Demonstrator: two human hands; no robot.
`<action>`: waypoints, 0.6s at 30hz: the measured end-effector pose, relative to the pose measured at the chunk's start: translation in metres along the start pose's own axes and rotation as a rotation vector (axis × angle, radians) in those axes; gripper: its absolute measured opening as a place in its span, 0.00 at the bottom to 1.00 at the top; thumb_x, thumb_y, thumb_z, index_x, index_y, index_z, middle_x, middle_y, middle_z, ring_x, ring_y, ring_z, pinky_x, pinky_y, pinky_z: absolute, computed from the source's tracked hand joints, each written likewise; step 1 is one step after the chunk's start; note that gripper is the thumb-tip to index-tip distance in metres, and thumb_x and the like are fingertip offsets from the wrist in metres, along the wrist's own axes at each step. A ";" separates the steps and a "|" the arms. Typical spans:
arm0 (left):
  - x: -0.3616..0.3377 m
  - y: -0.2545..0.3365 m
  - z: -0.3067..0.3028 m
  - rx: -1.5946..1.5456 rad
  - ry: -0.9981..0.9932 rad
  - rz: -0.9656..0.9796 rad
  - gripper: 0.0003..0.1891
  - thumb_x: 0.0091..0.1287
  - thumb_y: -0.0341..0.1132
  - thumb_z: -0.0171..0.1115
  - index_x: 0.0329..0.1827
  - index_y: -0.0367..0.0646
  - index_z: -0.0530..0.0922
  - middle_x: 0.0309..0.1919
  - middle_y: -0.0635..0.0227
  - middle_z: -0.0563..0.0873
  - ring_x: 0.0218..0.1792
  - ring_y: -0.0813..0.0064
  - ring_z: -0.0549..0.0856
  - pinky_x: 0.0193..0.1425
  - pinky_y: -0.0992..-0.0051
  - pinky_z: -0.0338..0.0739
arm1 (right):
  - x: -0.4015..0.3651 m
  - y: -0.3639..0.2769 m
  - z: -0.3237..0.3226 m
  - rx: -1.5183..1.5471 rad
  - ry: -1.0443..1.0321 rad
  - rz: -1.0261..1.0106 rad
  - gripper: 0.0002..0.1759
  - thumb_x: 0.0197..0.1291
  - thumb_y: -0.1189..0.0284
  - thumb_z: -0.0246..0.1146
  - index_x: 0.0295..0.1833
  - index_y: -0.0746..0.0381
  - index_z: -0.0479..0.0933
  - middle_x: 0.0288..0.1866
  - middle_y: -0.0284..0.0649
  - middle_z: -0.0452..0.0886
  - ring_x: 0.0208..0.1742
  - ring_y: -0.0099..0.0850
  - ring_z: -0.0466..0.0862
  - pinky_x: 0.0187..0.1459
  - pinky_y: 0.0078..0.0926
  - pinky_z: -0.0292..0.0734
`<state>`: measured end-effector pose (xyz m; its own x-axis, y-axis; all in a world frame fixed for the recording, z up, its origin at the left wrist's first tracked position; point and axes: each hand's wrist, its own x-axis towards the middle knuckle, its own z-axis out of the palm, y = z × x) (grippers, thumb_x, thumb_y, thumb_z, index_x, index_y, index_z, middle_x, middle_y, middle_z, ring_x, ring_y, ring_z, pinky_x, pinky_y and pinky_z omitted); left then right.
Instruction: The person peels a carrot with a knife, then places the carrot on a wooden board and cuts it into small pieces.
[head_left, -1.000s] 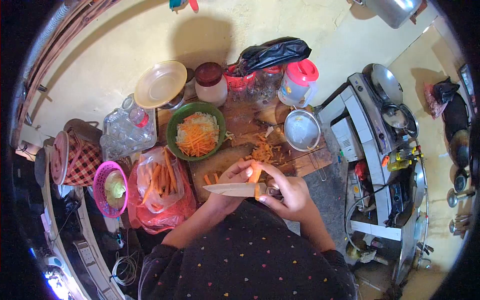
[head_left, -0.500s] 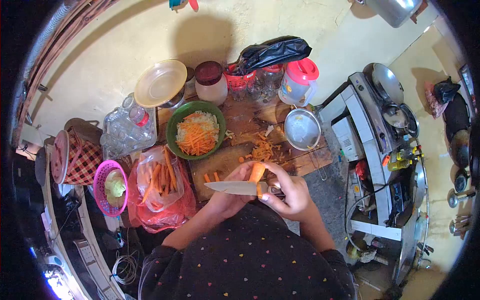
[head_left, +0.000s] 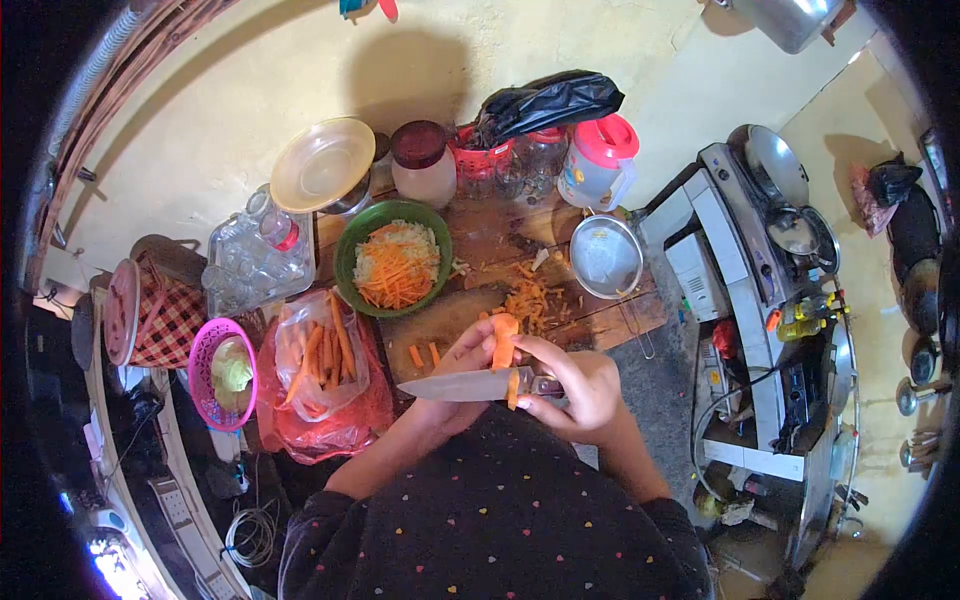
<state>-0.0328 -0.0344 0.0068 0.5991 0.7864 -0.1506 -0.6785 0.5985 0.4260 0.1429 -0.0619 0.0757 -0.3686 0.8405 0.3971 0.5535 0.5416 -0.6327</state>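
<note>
A peeled-looking carrot stands nearly upright in my left hand, whose fingers are closed around it. My right hand grips the handle of a knife, its blade pointing left across the front of my left hand. A small orange piece of carrot sits against the blade near the handle, beside my right thumb. Just beyond my hands lies a wooden cutting board with a few cut carrot sticks. Carrot scraps are scattered on the wood to the right.
Behind the board is a green bowl of shredded carrot and pale shreds. Left are a bag of carrots and a pink basket with cabbage. A strainer lies right, a pitcher behind it, a stove farther right.
The carrot has turned more upright and shifted slightly left in my left hand. The knife has also slid a little left and down.
</note>
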 end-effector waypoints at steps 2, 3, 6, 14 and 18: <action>-0.002 0.003 0.007 -0.007 -0.013 0.007 0.18 0.68 0.36 0.54 0.59 0.45 0.67 0.47 0.70 0.78 0.47 0.76 0.79 0.51 0.72 0.76 | -0.003 0.006 0.006 0.016 0.034 -0.021 0.33 0.48 0.59 0.68 0.60 0.61 0.69 0.26 0.41 0.80 0.25 0.37 0.81 0.27 0.31 0.74; -0.002 0.003 0.007 0.006 0.016 0.002 0.18 0.68 0.36 0.55 0.59 0.45 0.67 0.47 0.70 0.78 0.47 0.76 0.79 0.51 0.72 0.75 | -0.003 0.005 0.005 0.013 0.007 -0.006 0.33 0.48 0.59 0.68 0.59 0.61 0.69 0.26 0.41 0.80 0.25 0.37 0.81 0.26 0.31 0.74; -0.003 0.003 0.008 0.028 0.068 -0.014 0.18 0.67 0.36 0.55 0.59 0.45 0.67 0.47 0.71 0.78 0.47 0.76 0.79 0.51 0.72 0.75 | -0.003 0.001 0.002 0.001 -0.029 0.017 0.32 0.48 0.59 0.68 0.58 0.61 0.70 0.25 0.41 0.79 0.24 0.37 0.81 0.25 0.31 0.73; -0.005 0.002 0.005 0.036 0.039 0.011 0.18 0.67 0.36 0.55 0.59 0.45 0.68 0.48 0.71 0.78 0.47 0.76 0.79 0.50 0.73 0.75 | -0.002 0.001 0.000 -0.030 -0.066 -0.006 0.28 0.47 0.64 0.68 0.54 0.64 0.73 0.27 0.42 0.81 0.25 0.36 0.82 0.27 0.27 0.75; -0.006 0.002 0.002 0.060 0.035 0.022 0.18 0.67 0.36 0.55 0.59 0.46 0.68 0.48 0.71 0.78 0.47 0.77 0.78 0.51 0.72 0.75 | -0.001 0.001 0.001 -0.029 -0.045 -0.023 0.28 0.47 0.61 0.68 0.54 0.62 0.73 0.25 0.41 0.79 0.23 0.36 0.81 0.25 0.28 0.73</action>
<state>-0.0369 -0.0378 0.0109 0.5686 0.8045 -0.1714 -0.6639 0.5719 0.4819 0.1433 -0.0624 0.0738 -0.4144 0.8266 0.3809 0.5658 0.5618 -0.6036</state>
